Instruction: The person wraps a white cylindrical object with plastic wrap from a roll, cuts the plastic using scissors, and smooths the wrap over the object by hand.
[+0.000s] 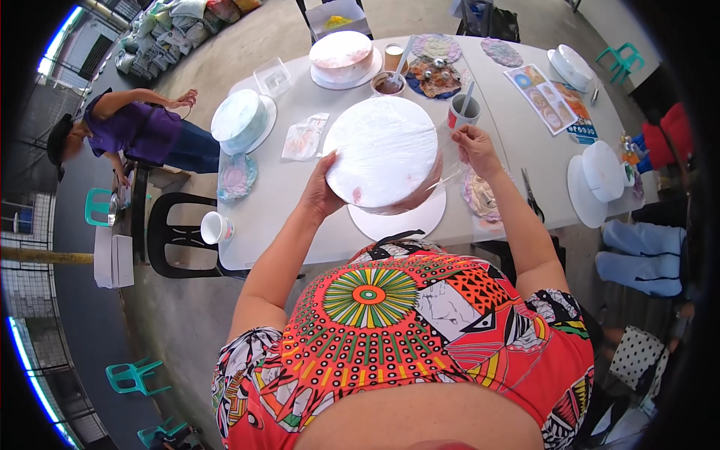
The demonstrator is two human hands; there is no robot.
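Note:
A round white foam cake dummy (381,151), its side pinkish-brown, is tilted up before me, wrapped in wrinkled clear film. My left hand (324,188) grips it at the left edge. To its right, my right hand (477,151) pinches a stretch of clear plastic film (448,175) that runs from the dummy's lower right side. Beneath the dummy, a white round board (396,223) lies on the table. Just beyond my right hand stands a grey-lined tub (464,114) with a spatula in it. A cream and pink ruffled disc (480,192) lies below that hand.
Other round cake forms (341,53) stand around the white table (264,225). Beyond the dummy are a tub of brown mixture (388,85) and a disc bearing silver balls (434,77). Scissors (531,197) lie at right, a white cup (217,228) at left. People stand at both sides.

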